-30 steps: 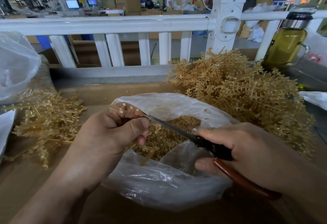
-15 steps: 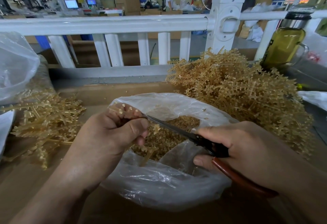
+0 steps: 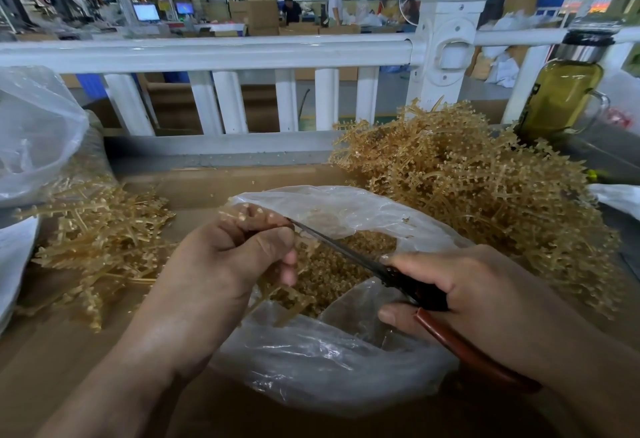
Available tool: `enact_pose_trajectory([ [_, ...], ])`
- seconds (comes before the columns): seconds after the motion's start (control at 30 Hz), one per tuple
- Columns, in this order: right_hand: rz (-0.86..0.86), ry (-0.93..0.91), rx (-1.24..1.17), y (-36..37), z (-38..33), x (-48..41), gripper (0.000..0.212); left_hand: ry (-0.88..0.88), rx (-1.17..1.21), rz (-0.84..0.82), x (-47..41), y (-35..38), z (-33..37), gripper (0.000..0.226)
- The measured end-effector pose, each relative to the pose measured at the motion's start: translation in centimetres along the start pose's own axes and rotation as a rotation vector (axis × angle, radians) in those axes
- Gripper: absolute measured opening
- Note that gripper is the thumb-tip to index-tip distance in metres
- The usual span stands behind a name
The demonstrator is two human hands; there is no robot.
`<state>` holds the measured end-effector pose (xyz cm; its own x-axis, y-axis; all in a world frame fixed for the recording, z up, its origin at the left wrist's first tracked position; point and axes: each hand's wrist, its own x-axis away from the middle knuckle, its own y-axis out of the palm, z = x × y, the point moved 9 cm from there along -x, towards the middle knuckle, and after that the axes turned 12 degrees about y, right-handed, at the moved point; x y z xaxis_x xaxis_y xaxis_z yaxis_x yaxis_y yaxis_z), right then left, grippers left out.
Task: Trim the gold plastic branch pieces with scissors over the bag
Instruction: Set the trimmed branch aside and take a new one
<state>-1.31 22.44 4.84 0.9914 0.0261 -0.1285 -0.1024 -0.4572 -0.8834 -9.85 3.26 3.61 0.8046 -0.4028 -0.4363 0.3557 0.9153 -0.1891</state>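
Head view: at center frame, the left hand grips a gold branch over the open bag so clippings drop inside; the right hand clasps the scissors, blades meeting the branch.

A brown worktop carries the clear bag; left branch heap; right branch heap.
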Motion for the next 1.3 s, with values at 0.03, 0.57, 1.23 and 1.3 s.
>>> enact_pose_trajectory([
  [0.03,-0.003,0.002,-0.019,0.1,0.1,-0.1,0.041,-0.008,0.032,0.023,0.0,-0.1,-0.2,0.028],
  [0.57,0.022,0.006,-0.131,-0.3,-0.5,0.1,0.046,-0.042,0.430,0.069,0.0,1.0,0.4,0.012],
  [1.23,0.106,-0.026,0.003,-0.5,-1.0,0.3,0.050,0.033,0.338,0.043,0.1,1.9,0.8,0.020],
  [1.3,0.123,-0.031,0.007,-0.6,-1.1,0.4,0.050,0.051,0.325,0.035,0.0,2.0,0.9,0.019],
])
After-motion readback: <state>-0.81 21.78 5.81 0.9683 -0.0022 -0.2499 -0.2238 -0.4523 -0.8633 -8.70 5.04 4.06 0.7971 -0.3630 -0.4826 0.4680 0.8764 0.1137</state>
